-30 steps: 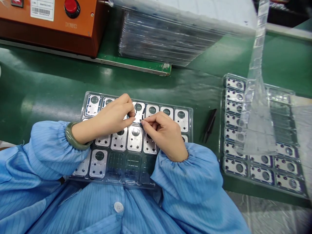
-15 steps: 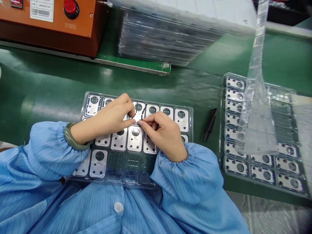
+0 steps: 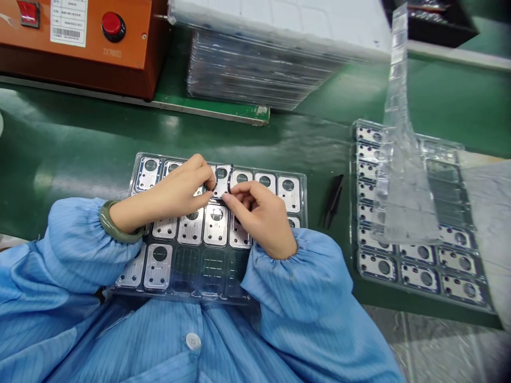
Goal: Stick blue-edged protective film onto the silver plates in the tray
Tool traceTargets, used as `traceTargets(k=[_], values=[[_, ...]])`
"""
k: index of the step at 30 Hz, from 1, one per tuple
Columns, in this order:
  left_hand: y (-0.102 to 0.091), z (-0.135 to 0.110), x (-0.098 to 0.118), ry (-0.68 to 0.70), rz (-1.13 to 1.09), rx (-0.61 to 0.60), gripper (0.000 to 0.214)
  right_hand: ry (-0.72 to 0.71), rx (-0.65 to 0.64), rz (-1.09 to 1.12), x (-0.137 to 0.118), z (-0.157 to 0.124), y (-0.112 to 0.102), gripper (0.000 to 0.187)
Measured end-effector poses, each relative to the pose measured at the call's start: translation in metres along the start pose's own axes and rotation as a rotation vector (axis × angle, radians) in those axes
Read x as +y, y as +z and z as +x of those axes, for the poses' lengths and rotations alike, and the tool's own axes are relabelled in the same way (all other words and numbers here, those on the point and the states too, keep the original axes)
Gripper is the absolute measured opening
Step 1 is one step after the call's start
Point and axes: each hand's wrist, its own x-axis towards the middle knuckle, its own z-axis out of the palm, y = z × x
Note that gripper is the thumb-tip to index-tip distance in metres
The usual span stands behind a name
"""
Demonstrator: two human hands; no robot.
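Over the clear tray (image 3: 186,270), left hand (image 3: 184,185) pinches a flat, holed silvery plate (image 3: 220,187); right hand (image 3: 262,217) likewise.

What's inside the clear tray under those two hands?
Rows of silver plates sit in the tray. The left hand, right hand and sleeves hide parts of it, so what's beneath them can't be seen.

Your green bench (image 3: 88,143) carries a clear tray (image 3: 213,271) before you; taking that as the clock's centre, you have a black tool (image 3: 332,201) and another tray (image 3: 449,186) toward three, and a board (image 3: 223,113) toward eleven.
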Motion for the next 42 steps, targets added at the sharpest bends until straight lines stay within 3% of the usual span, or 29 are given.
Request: traceTargets(k=[5,12,16,18,23,25,31,42], values=[[-0.001,-0.003,0.001,0.070,-0.123,0.104,0.017,0.015,0.088,0.248,-0.001,0.000,-0.001,0.018],[0.002,-0.004,0.006,0.231,-0.037,0.330,0.015,-0.027,0.274,0.270,-0.004,-0.001,0.000,0.012],[0.008,-0.008,0.010,0.089,-0.093,0.468,0.024,-0.098,0.374,0.240,-0.006,-0.002,0.001,0.009],[0.011,-0.008,0.011,-0.009,-0.236,0.423,0.031,-0.113,0.395,0.230,-0.006,-0.003,0.001,0.008],[0.016,-0.005,0.013,-0.176,-0.712,0.101,0.043,-0.114,0.346,0.224,-0.007,-0.003,0.002,0.008],[0.016,-0.004,0.015,-0.192,-0.784,0.060,0.043,-0.123,0.336,0.221,-0.006,-0.003,0.003,0.008],[0.016,-0.004,0.017,-0.159,-0.798,0.097,0.032,-0.188,0.342,0.207,-0.004,-0.003,0.005,0.008],[0.021,-0.002,0.014,-0.165,-0.711,0.202,0.033,-0.282,0.352,0.143,-0.002,-0.003,0.006,0.010]])
